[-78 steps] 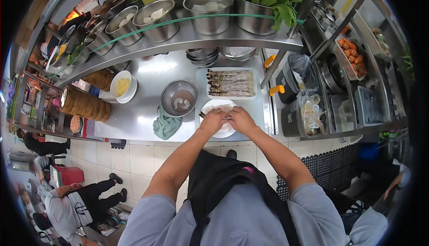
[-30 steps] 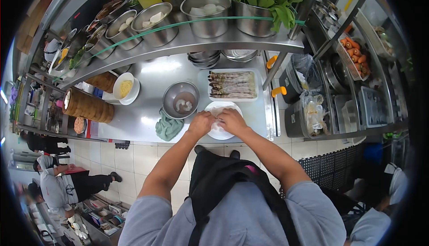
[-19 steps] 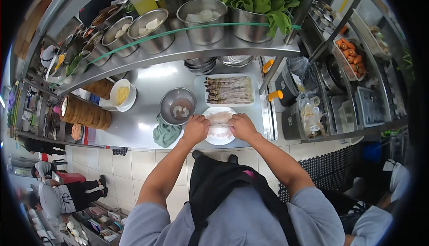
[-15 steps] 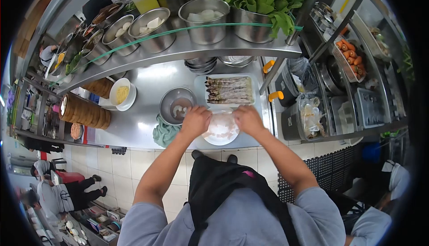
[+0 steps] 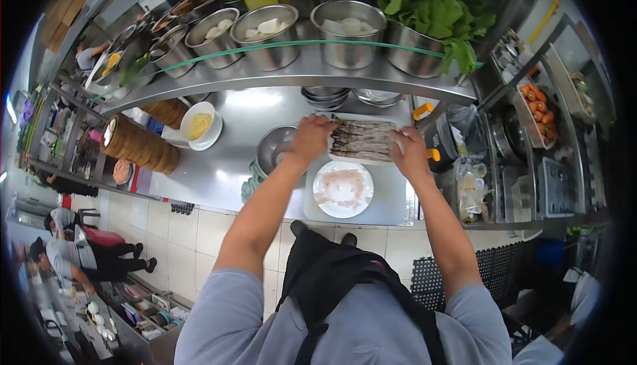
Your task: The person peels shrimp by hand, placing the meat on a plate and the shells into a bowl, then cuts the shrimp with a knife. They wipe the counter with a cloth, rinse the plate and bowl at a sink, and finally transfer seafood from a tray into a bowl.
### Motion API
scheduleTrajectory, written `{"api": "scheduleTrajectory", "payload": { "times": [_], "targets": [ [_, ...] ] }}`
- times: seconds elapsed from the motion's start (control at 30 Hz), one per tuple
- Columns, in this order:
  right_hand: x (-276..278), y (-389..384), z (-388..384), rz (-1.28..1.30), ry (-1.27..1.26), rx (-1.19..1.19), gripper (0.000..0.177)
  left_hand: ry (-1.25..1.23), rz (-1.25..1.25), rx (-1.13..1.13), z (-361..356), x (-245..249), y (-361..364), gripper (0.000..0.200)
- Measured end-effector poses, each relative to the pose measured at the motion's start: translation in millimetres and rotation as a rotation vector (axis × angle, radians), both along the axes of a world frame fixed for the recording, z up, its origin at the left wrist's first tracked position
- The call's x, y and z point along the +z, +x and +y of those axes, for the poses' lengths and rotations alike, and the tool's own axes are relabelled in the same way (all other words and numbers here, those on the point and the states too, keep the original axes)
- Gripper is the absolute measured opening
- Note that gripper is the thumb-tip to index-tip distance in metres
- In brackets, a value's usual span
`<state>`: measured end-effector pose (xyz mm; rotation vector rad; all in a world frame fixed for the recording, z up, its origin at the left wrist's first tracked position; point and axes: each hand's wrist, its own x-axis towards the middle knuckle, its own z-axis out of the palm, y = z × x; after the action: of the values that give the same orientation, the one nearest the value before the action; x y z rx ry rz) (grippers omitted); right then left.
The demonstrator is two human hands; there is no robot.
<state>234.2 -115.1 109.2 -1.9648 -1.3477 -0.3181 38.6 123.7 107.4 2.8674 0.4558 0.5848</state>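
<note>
A white tray [image 5: 363, 160] holds a row of long pieces [image 5: 363, 138] with dark ends, laid side by side. My left hand [image 5: 312, 141] is at the tray's left end, its fingertips curled over the dark ends. At the right end, my right hand [image 5: 410, 152] has fingers bent over the rim. Both hands are closed on what looks like a thin clear sheet over the pieces, hard to make out. Nearer me, a white plate [image 5: 318, 196] with thin pinkish bits rests on a pale board [image 5: 388, 199].
Left of the plate are a steel bowl [image 5: 269, 149] and a green cloth [image 5: 252, 182]. A white bowl of yellow shreds [image 5: 200, 126] and stacked bamboo steamers [image 5: 139, 149] stand farther left. Steel pots and leafy greens [image 5: 431, 16] line the shelf [image 5: 292, 70] overhead. Bins stand at right.
Both hands have moved from above the plate, where they pinched a thin translucent sheet, up to the two ends of the tray. The plate is uncovered now, and the view has shifted.
</note>
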Motion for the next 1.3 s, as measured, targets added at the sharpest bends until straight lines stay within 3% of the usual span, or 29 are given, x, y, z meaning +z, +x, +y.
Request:
{"api": "scheduleTrajectory", "payload": {
  "times": [0.13,0.2,0.27,0.3,0.33,0.37,0.4,0.43,0.5,0.53,0.57,0.63,0.67,0.73,0.77,0.83,0.87,0.9,0.97,1.03,1.07,1.13,1.2,1.23,1.27,1.3],
  "targets": [
    [-9.4,-34.0,-47.3,0.192,-0.017,-0.068,0.027,-0.051,0.269,0.090,72.1,-24.1,-71.9,0.030],
    [-25.3,-52.0,-56.6,0.450,-0.135,-0.054,0.026,0.082,0.646,0.183,90.2,-65.7,-92.5,0.036],
    [-35.1,-72.6,-56.0,0.512,-0.101,-0.025,0.027,-0.222,0.494,0.209,65.1,-68.7,-100.4,0.039],
    [-43.4,-78.6,-56.6,0.510,-0.080,-0.019,0.026,-0.234,0.579,0.151,55.3,-62.6,-94.9,0.042],
    [-54.9,-81.7,-55.9,0.513,-0.061,0.008,0.026,-0.106,0.489,0.203,47.0,-83.5,-98.1,0.047],
    [-58.1,-86.8,-57.2,0.592,-0.059,-0.010,0.027,-0.189,0.589,0.275,44.0,-96.0,-89.6,0.049],
    [-74.1,-86.5,-61.0,0.715,-0.010,-0.046,0.027,-0.168,0.596,0.282,42.7,-107.1,-85.0,0.046],
    [-76.7,-80.2,-68.6,0.604,-0.109,-0.125,0.028,-0.153,0.464,0.271,37.7,-111.5,-89.4,0.032],
    [-119.4,-44.0,-90.7,0.779,-0.046,-0.243,0.028,-0.188,0.401,0.303,33.4,-112.6,-89.7,0.033],
    [-144.4,-16.7,-106.3,0.721,-0.075,-0.292,0.026,-0.143,0.421,0.254,33.1,-111.3,-91.0,0.034],
    [-155.4,-0.3,-114.6,0.975,0.012,-0.338,0.027,-0.138,0.376,0.272,35.5,-130.0,-89.3,0.032],
    [-166.5,26.8,-129.4,1.248,0.177,-0.366,0.033,-0.172,0.464,0.258,38.7,-131.8,-83.9,0.029],
    [-170.0,43.5,-136.4,1.227,0.057,-0.434,0.037,-0.223,0.432,0.310,35.7,-120.3,-86.8,0.028],
    [-173.3,62.2,-145.6,1.365,0.134,-0.445,0.047,-0.278,0.392,0.374,33.9,-115.8,-88.1,0.028],
    [-190.9,80.1,-149.6,1.361,0.124,-0.425,0.047,-0.296,0.394,0.386,35.9,-117.5,-85.9,0.027],
    [-230.6,118.8,-143.8,1.348,0.341,-0.492,0.021,-0.307,0.390,0.405,42.0,-111.9,-87.6,0.026],
    [-212.4,114.5,-139.5,1.354,0.203,-0.533,0.035,-0.332,0.369,0.367,43.2,-105.6,-92.2,0.026],
    [-202.3,104.4,-127.5,1.357,0.200,-0.522,0.035,-0.357,0.350,0.331,44.2,-99.8,-98.4,0.027],
    [-171.9,88.7,-105.5,1.370,0.298,-0.539,0.055,-0.346,0.380,0.369,40.5,-88.1,-102.9,0.029],
    [-184.2,99.3,-96.1,1.396,0.383,-0.391,0.061,-0.262,0.350,0.412,17.3,-31.3,-110.3,0.032],
    [-171.3,88.8,-81.2,1.473,0.414,-0.361,0.048,-0.178,0.297,0.368,34.7,-95.9,-95.4,0.033],
    [-204.9,128.3,-85.8,1.434,0.259,-0.265,0.012,-0.282,0.362,0.391,32.9,-98.5,-93.4,0.031],
    [-200.7,130.5,-81.0,1.427,0.370,-0.163,0.024,-0.194,0.439,0.331,24.4,-76.4,-92.6,0.032],
    [-196.5,131.6,-79.2,1.301,0.292,-0.172,0.030,-0.259,0.389,0.469,31.1,-105.6,-88.7,0.029],
    [-188.9,132.8,-80.3,1.191,0.246,-0.119,0.032,-0.116,0.477,0.392,40.6,-139.3,-93.8,0.026],
    [-183.4,134.0,-79.9,1.085,0.192,-0.060,0.034,-0.008,0.497,0.362,36.5,-129.3,-99.6,0.025]
  ]
}}
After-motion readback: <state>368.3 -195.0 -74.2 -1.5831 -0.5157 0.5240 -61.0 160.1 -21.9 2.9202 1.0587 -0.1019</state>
